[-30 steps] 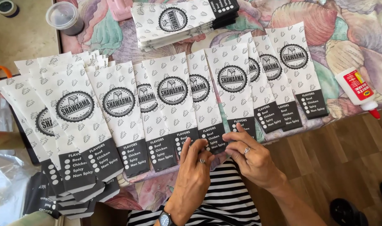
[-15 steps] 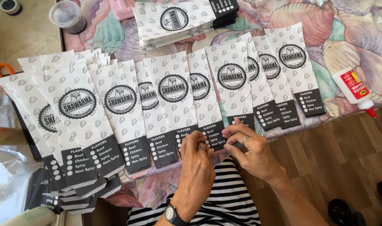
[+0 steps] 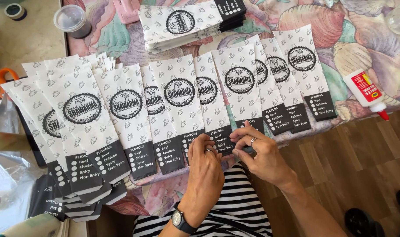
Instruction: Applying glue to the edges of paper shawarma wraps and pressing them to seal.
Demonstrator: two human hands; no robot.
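Observation:
A row of white paper bags (image 3: 178, 101) with round black logos and black bottom bands lies overlapped across a table covered in a shell-patterned cloth (image 3: 366, 39). My left hand (image 3: 205, 164), with a ring and a wristwatch, pinches the black bottom edge of one bag (image 3: 219, 127) near the middle of the row. My right hand (image 3: 261, 153), also ringed, presses the same bag's bottom edge from the right. Both sets of fingertips meet at that edge.
A stack of the same bags (image 3: 186, 22) lies at the back. A white glue bottle with a red tip (image 3: 365, 93) lies at the right. A lidded plastic cup (image 3: 72, 19) and a tape roll (image 3: 16, 11) stand back left; orange scissors (image 3: 0, 81) at the far left.
Both hands have shifted slightly along the bottom edge of the middle bags, fingers working closer together at the black band. The bags have not visibly moved.

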